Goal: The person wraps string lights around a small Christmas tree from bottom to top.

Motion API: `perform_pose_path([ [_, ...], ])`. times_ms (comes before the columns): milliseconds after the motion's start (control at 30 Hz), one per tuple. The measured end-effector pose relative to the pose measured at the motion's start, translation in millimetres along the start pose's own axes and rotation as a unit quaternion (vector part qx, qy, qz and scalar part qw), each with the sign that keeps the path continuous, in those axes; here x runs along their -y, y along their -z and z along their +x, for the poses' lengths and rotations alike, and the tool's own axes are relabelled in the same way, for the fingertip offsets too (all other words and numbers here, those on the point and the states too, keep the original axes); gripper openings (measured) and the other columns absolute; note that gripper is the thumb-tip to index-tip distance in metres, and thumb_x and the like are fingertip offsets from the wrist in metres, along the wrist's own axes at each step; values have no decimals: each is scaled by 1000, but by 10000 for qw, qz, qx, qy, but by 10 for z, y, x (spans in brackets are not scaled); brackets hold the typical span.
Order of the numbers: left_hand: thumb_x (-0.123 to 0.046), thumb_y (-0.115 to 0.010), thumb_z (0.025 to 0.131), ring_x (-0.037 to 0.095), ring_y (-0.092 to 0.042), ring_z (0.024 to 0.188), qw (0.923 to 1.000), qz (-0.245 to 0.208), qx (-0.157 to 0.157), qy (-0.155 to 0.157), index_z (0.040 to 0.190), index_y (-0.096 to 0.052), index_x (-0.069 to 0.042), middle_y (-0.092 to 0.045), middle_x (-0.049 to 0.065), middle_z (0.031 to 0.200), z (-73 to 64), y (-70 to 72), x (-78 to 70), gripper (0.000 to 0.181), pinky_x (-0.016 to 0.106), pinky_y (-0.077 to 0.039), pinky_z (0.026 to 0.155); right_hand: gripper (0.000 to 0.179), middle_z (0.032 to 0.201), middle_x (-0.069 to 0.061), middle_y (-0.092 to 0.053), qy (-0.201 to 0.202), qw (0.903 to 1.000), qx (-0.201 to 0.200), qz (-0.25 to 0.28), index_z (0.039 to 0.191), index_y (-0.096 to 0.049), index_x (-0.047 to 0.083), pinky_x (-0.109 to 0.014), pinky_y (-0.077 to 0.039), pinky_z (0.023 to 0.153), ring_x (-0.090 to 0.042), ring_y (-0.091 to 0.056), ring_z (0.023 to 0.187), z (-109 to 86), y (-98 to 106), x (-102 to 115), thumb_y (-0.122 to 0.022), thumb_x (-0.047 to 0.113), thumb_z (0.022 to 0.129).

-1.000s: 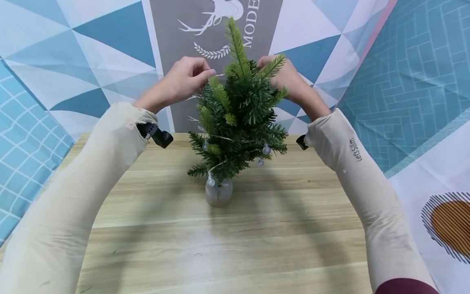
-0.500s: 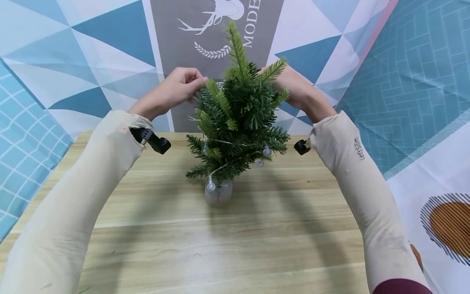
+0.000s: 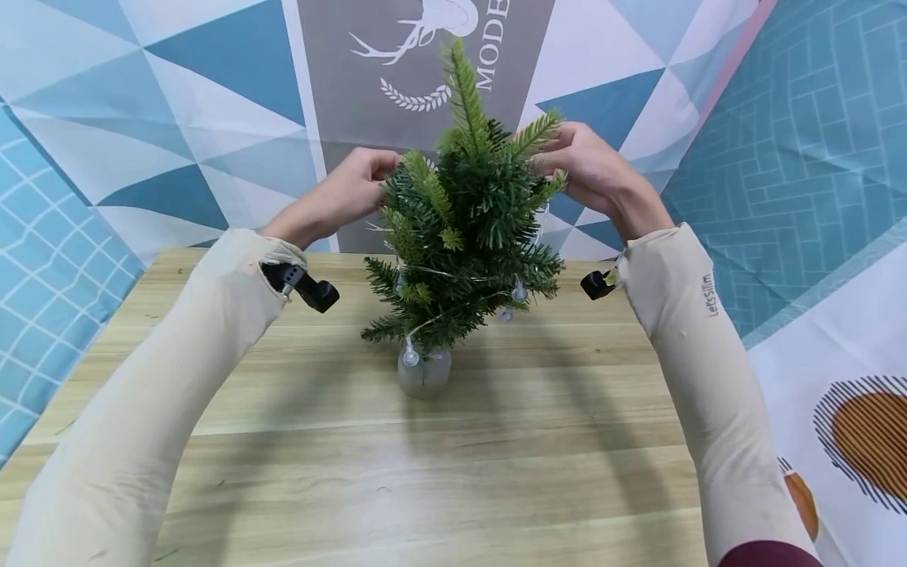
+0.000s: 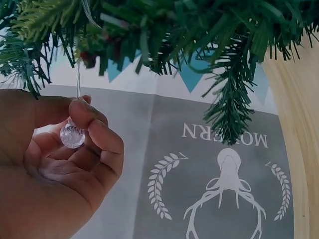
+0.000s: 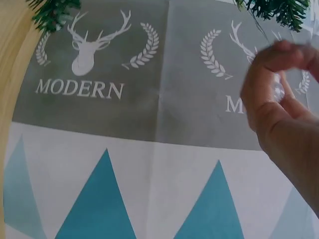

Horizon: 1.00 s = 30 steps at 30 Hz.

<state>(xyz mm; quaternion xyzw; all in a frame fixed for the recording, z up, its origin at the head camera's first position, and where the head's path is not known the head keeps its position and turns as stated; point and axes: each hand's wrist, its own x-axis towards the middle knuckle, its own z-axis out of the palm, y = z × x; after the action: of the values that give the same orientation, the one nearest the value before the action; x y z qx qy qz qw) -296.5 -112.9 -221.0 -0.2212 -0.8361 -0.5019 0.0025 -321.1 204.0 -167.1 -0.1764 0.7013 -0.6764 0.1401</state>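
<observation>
A small artificial Christmas tree [image 3: 475,228] stands upright on the wooden table [image 3: 439,472], wound with a string of fairy lights. Several clear bulbs hang from its lower branches, one of them a round bulb [image 3: 410,356] over the pale base [image 3: 423,378]. At the tree's upper left, my left hand [image 3: 342,195] pinches the fairy-light wire, with a clear bulb [image 4: 73,135] just below thumb and finger. Across the tree, my right hand [image 3: 591,169] is beside the upper branches. In the right wrist view its curled fingers hold the light string, a blurred bulb [image 5: 278,90] partly hidden among them.
Behind the table hangs a cloth backdrop [image 3: 241,87] with blue triangles and a grey deer panel. Blue patterned cloth [image 3: 801,142] closes off the right side. Black wrist cameras [image 3: 319,293] stick out from both beige sleeves.
Both hands have come lower. My right hand has moved rightward out from behind the tree, and a stretch of light wire now shows below it. The tree stays in place.
</observation>
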Motion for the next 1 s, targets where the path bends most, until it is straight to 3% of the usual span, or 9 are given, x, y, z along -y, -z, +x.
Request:
perform_pose_path([
  [133,4,-47,99,14,-57,66,9992,-325,-228,-12,112,-61,4,-62,2,83,-93,61,37,19,23,-54,63,36,151,-21,-35,-69,9997,174,-173,129,-45,-2,-23,-54,71,-20,-58,107,-78,-57,-12,-49,-13,96],
  [267,-17,-59,101,16,-60,67,9973,-587,-412,-143,109,-64,0,-66,4,79,-238,169,0,19,23,-55,64,55,155,-22,-30,40,9994,325,-136,147,-35,-3,-20,-52,65,-12,-62,80,-142,-170,-67,-44,-16,95],
  [333,-20,-61,100,15,-60,67,9962,-662,-512,-223,107,-65,-3,-66,4,79,-311,221,-40,19,22,-54,63,53,144,-19,-43,83,9991,394,-164,148,-35,-3,-19,-48,60,-8,-57,66,-161,-230,-112,-46,-12,98],
  [400,-20,-62,100,14,-59,67,9953,-662,-649,-293,106,-65,-4,-66,3,79,-377,260,-69,17,21,-53,62,44,118,-13,-58,150,9986,473,-180,144,-40,-3,-18,-42,54,-6,-47,55,-172,-270,-165,-46,-6,100],
  [533,-18,-61,100,17,-58,64,9936,-577,-894,-391,106,-65,-4,-64,6,79,-493,286,-82,16,22,-52,61,22,75,0,-47,388,9967,640,-302,124,-54,3,-21,-33,50,-8,-35,52,-190,-282,-259,-45,9,105],
  [667,-17,-60,100,21,-59,63,9917,-547,-1056,-488,107,-65,-4,-65,8,80,-571,253,-59,15,23,-53,61,18,68,2,-42,529,9927,587,-908,114,-60,12,-23,-30,50,-9,-30,49,-200,-246,-323,-45,19,106],
  [767,-15,-60,100,20,-61,61,9896,-482,-1243,-535,107,-64,-5,-66,8,80,-620,210,-43,13,23,-53,61,23,59,3,-37,633,9897,499,-1180,118,-63,16,-25,-30,50,-9,-27,45,-213,-254,-349,-46,26,106],
  [867,-15,-60,100,18,-62,59,9847,-402,-1601,-560,107,-63,-4,-67,6,79,-668,175,-43,13,21,-51,58,26,54,4,-33,723,9892,445,-1198,122,-63,16,-26,-31,51,-9,-24,42,-243,-299,-358,-47,27,106],
  [1000,-13,-61,99,16,-61,57,9715,-548,-2198,-694,108,-60,-1,-66,6,76,-714,159,-93,16,21,-48,54,25,62,3,-42,878,9882,457,-1171,123,-64,9,-25,-32,54,-9,-28,47,-297,-340,-332,-48,18,106],
])
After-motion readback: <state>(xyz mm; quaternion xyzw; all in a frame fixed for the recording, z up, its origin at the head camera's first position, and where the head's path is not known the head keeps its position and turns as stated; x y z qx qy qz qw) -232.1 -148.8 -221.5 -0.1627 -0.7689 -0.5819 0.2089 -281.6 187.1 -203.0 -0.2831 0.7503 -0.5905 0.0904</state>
